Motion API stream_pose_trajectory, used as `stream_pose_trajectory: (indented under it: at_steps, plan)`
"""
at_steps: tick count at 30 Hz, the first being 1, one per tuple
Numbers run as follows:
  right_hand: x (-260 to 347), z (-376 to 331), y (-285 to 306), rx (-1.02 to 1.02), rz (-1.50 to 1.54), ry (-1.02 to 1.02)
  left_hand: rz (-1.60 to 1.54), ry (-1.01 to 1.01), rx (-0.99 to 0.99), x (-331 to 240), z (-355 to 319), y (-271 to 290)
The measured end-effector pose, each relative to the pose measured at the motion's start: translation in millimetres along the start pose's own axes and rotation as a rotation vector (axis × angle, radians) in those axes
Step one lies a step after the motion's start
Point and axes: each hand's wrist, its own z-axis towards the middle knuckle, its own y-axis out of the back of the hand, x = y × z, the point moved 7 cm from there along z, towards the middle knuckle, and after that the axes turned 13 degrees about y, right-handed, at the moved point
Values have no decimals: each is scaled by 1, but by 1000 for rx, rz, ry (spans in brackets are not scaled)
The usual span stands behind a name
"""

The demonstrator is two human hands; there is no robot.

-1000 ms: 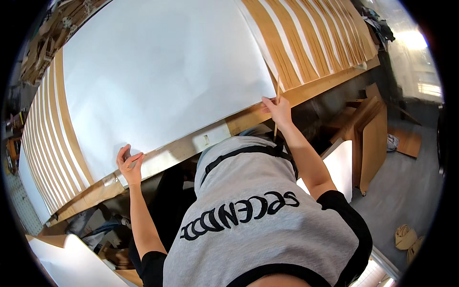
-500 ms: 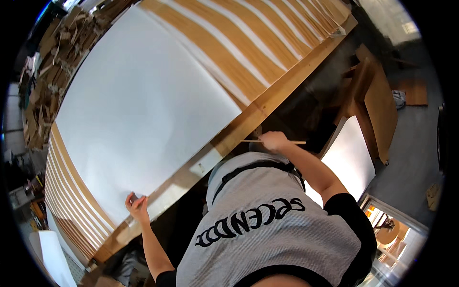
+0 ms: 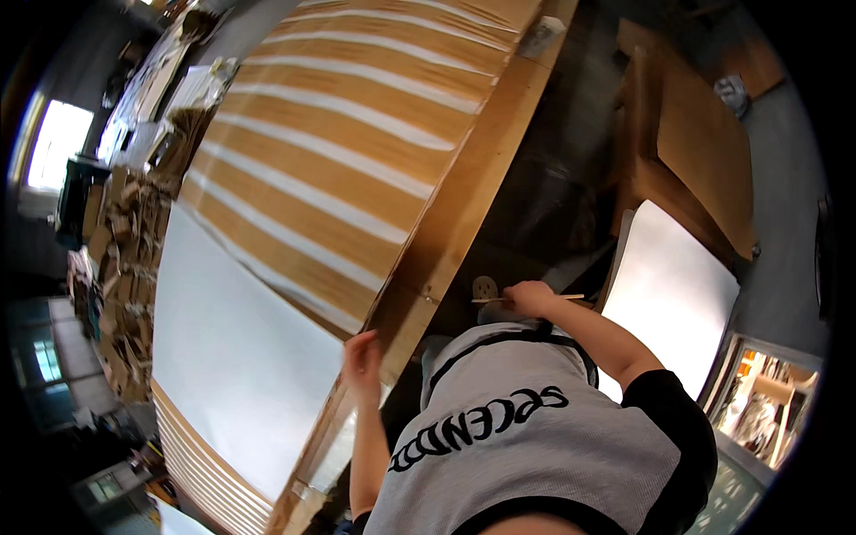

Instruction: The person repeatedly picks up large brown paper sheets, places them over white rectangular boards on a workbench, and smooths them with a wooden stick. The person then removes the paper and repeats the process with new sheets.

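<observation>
My left hand (image 3: pixel 361 361) is at the near edge of the wooden table (image 3: pixel 468 187), beside the right corner of a large white sheet (image 3: pixel 241 348). Motion blurs its fingers, so whether they grip anything is unclear. Beyond that corner lie overlapping brown sheets (image 3: pixel 357 178) with white bands showing between them. In front of my body, away from the table, my right hand (image 3: pixel 530 299) is closed around a thin, light wooden stick (image 3: pixel 571 296). Both ends of the stick stick out past the fist.
White sheets (image 3: pixel 673 285) lean at the right, in front of a large brown cardboard piece (image 3: pixel 704 152). Crumpled brown scraps (image 3: pixel 125 294) are heaped past the table's far side. A perforated clog (image 3: pixel 484 288) shows below my right hand.
The view has turned, bringing more of the banded sheets into sight. My left hand has moved up along the table edge to the white sheet's right corner. My right hand keeps the stick.
</observation>
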Motion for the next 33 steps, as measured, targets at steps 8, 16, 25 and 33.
stream_pose_trajectory:
  at_steps: [8,16,25,33]
  plan:
    - [-108,-85,42,-469,417,-291,206,382,224,142,130,-112]
    - [-168,-86,-53,-489,524,-392,353,507,856,27,158,-295]
    - [-279,-83,48,-443,754,-585,310,529,1095,-46,221,-483]
    - [-409,-106,195,-804,1064,-731,275,432,1084,-152,304,-615]
